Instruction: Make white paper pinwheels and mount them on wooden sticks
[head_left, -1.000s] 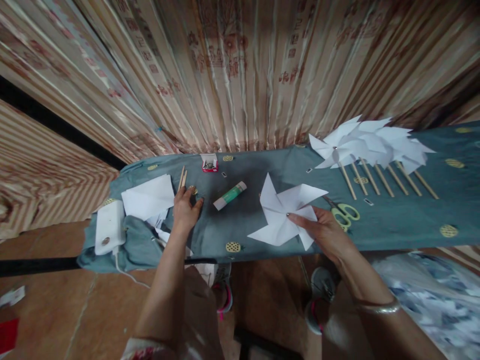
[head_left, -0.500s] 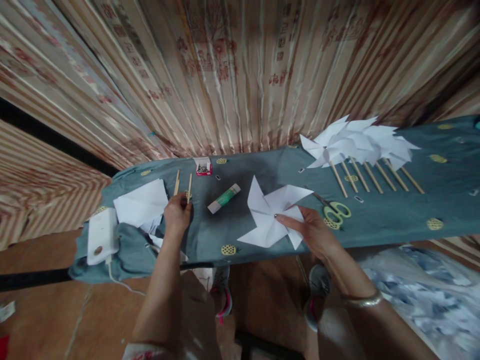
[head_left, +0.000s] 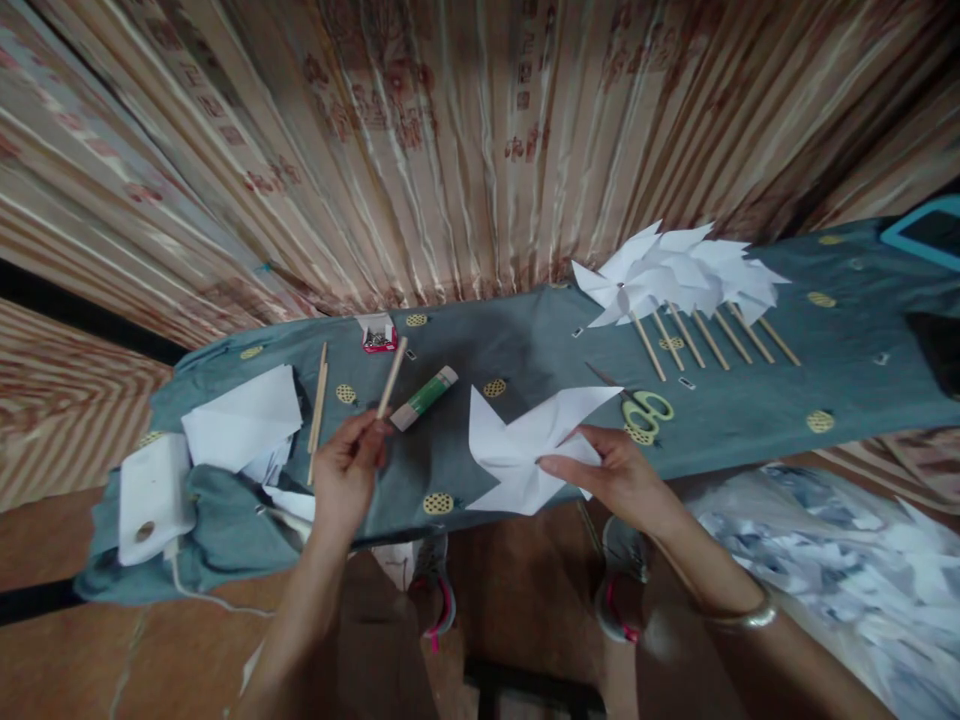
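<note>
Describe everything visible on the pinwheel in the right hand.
The pinwheel is white and looks like folded paper, with pointed blades spreading from a middle where a small dark spot shows by the thumb tip. No stick shows on it. The right hand grips its right side, thumb on top, hiding part of it. It is tilted, face up, at the near edge of the cloth-covered table; whether it touches the cloth I can't tell.

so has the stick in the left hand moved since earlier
Yes, rightward: the stick had its upper end left of the red box, and now that end is just right of it.
</note>
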